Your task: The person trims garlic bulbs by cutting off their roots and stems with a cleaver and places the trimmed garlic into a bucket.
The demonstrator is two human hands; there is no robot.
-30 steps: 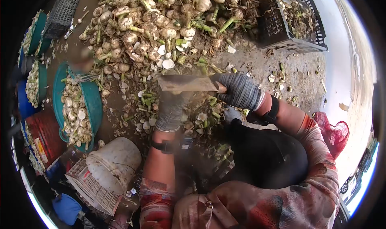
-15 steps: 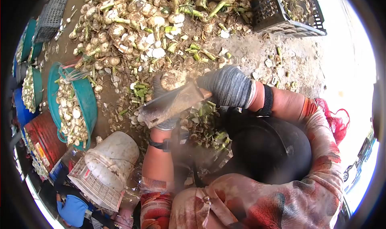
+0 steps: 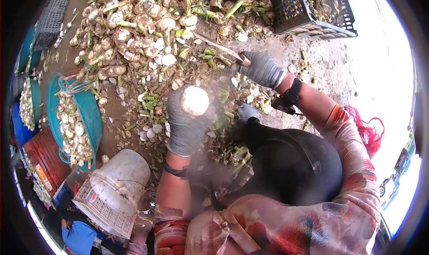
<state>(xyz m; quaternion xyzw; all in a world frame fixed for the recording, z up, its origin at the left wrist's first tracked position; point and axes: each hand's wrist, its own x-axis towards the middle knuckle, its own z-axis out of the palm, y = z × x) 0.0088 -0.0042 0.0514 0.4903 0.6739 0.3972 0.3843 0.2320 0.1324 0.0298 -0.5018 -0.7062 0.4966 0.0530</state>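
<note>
My left hand [image 3: 185, 129], in a grey glove, is closed around a garlic bulb [image 3: 195, 101] whose smooth, pale white face is turned up to me. Also gloved, my right hand [image 3: 262, 69] grips the handle of a cleaver [image 3: 219, 45]. Its blade shows nearly edge-on and points up and left, apart from the bulb. Beyond the hands lies a big heap of garlic bulbs [image 3: 147, 18] with stems and roots. Cut green stem pieces [image 3: 150, 102] and peelings are scattered beside my left hand.
A black crate [image 3: 313, 27] holding trimmings stands at the upper right. To the left are a teal tub [image 3: 91, 116] of garlic, a white bucket [image 3: 123, 172] on a white crate [image 3: 100, 206], and a red container [image 3: 47, 150]. A person in blue [image 3: 79, 236] is at lower left.
My right hand has carried the cleaver up and right, away from the garlic bulb. The bulb in my left hand now shows a white face where a brownish, rooty one was.
</note>
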